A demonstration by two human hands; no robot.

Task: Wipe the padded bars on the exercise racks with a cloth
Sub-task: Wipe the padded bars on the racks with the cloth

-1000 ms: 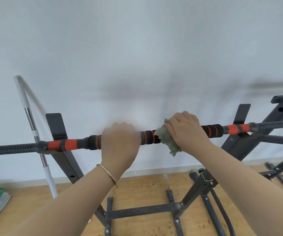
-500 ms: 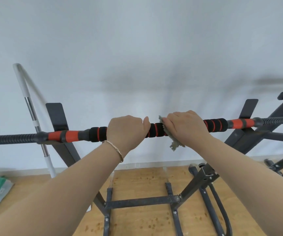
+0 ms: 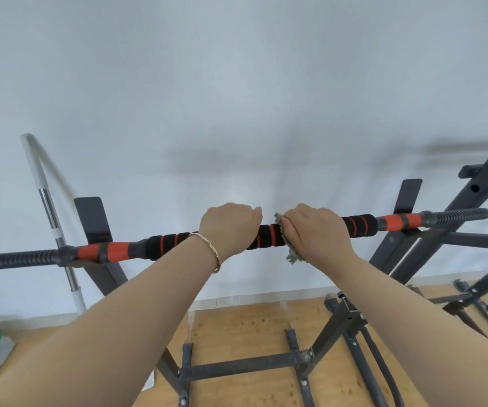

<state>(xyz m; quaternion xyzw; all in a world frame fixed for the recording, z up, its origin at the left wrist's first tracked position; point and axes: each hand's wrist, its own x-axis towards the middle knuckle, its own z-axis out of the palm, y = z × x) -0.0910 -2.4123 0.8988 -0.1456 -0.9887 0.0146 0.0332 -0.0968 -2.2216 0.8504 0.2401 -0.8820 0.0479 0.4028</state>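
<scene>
**Inspector:** Your right hand (image 3: 316, 233) has its grip closed over the cloth (image 3: 292, 255), pressing it round the padded bar (image 3: 266, 237). Why is the left hand (image 3: 229, 229) so near?

**Assessor:** Your left grip is wrapped bare on the bar just beside the cloth, likely steadying it. The bar lies across the rack (image 3: 407, 198) by the wall; a scrap of cloth hangs below.

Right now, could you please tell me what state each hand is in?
Left hand: closed around the padded bar, no cloth.
Right hand: closed on the cloth, pressing it around the bar.
</scene>
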